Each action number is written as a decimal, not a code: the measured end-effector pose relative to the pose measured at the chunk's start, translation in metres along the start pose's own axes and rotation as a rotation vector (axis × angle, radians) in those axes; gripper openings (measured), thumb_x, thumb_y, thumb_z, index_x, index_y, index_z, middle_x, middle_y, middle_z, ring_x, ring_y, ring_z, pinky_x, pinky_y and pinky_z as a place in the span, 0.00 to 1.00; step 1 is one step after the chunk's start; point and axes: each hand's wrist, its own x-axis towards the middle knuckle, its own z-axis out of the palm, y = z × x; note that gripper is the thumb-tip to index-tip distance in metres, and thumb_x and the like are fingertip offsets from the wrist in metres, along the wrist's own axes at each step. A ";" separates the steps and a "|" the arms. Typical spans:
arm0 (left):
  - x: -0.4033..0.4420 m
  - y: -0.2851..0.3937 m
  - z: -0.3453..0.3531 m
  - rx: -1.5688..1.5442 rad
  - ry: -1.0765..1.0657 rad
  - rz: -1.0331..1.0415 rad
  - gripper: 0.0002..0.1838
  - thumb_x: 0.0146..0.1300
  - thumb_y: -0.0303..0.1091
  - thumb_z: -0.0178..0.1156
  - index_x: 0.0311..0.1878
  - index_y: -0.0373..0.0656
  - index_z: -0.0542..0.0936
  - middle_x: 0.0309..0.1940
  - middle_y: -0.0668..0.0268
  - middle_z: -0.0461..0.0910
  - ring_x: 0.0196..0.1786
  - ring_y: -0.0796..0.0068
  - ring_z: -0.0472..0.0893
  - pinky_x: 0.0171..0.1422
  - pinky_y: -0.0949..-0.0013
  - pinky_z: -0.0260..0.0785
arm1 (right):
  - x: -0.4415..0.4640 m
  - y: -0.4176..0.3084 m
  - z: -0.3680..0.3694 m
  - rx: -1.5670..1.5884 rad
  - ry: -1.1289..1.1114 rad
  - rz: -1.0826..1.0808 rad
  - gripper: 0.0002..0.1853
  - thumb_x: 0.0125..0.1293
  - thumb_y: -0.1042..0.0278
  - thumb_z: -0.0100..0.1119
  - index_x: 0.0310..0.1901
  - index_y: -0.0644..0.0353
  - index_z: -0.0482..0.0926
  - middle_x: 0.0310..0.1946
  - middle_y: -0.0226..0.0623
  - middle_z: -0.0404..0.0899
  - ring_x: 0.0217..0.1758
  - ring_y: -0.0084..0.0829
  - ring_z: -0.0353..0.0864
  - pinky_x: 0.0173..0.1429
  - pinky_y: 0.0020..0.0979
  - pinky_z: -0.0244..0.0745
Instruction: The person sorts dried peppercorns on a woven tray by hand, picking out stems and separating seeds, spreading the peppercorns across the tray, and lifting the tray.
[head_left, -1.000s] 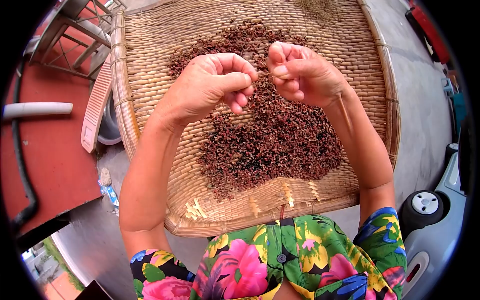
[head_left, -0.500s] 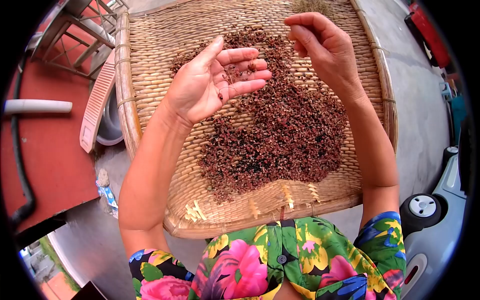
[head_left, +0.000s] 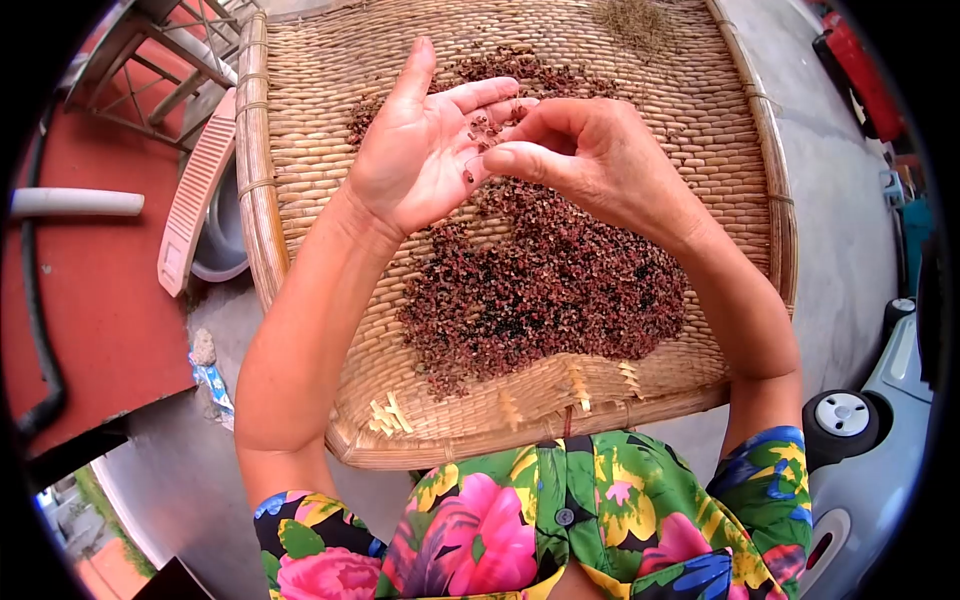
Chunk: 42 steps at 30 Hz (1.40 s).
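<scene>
Palm up and fingers spread, my left hand [head_left: 420,150] bears a small sprig with dark reddish berries [head_left: 485,130] on its fingers. My right hand [head_left: 600,155] reaches over those fingers, its thumb and index finger curved toward the sprig with a gap between them. Whether its fingertips touch the sprig is hard to tell. Below both hands, a wide spread of small red, brown and black dried berries or husks [head_left: 545,290] lies on a woven tray [head_left: 350,400].
A clump of thin stems [head_left: 640,25] lies at the tray's far edge. Left of the tray are a pink ridged board [head_left: 200,190], a grey basin [head_left: 222,235], a white pipe [head_left: 77,203] and a metal frame. A light blue toy car [head_left: 880,450] stands at right.
Earlier both hands pinched close together; then my left hand opened palm up with the sprig on it. Since then my right hand has come down and left, over the left fingers.
</scene>
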 end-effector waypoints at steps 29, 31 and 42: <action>-0.009 0.011 0.018 0.696 0.473 0.033 0.11 0.66 0.34 0.52 0.44 0.35 0.74 0.26 0.67 0.76 0.23 0.84 0.75 0.21 0.85 0.68 | 0.003 0.024 -0.052 0.763 -0.299 0.383 0.09 0.59 0.64 0.62 0.26 0.56 0.75 0.16 0.23 0.73 0.14 0.09 0.66 0.15 0.11 0.57; -0.005 0.003 0.022 0.752 0.353 -0.045 0.16 0.67 0.39 0.50 0.47 0.34 0.73 0.29 0.63 0.78 0.28 0.78 0.78 0.26 0.80 0.75 | 0.004 0.018 -0.046 0.714 -0.296 0.383 0.09 0.60 0.63 0.62 0.27 0.57 0.76 0.16 0.23 0.73 0.15 0.10 0.67 0.17 0.11 0.59; -0.004 -0.006 0.027 0.813 0.435 0.028 0.11 0.65 0.37 0.51 0.32 0.40 0.74 0.22 0.66 0.75 0.21 0.82 0.75 0.20 0.82 0.69 | 0.001 0.018 -0.045 0.680 -0.337 0.324 0.09 0.60 0.63 0.61 0.27 0.59 0.76 0.18 0.24 0.74 0.18 0.11 0.68 0.21 0.13 0.61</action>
